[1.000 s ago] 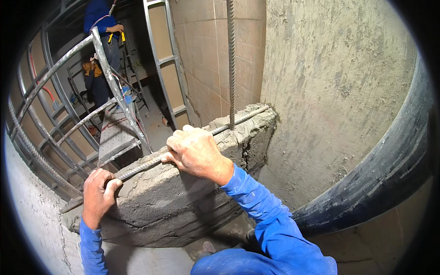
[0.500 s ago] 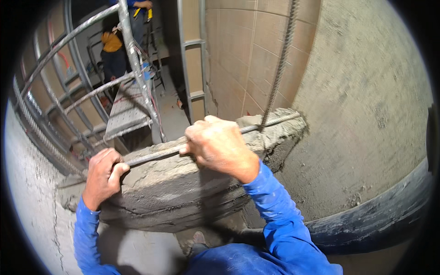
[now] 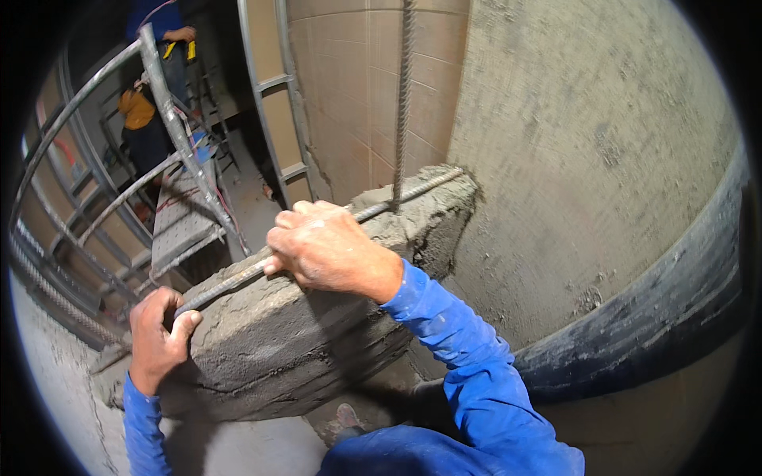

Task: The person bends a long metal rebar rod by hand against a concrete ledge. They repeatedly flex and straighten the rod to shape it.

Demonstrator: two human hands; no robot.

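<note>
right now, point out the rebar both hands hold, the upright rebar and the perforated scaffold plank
Held rebar (image 3: 226,286): head view, exposed length between the grips
Upright rebar (image 3: 404,99): head view, mid-shaft
Perforated scaffold plank (image 3: 182,230): head view, top face

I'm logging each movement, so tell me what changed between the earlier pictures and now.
Since half a second ago the whole scene has slid left in the picture, as the camera turned. The left hand's thumb and fingers seem slightly wider apart. Nothing was visibly taken or let go: that hand and the right hand stay on the metal rod, still lying along the low wall.
</note>
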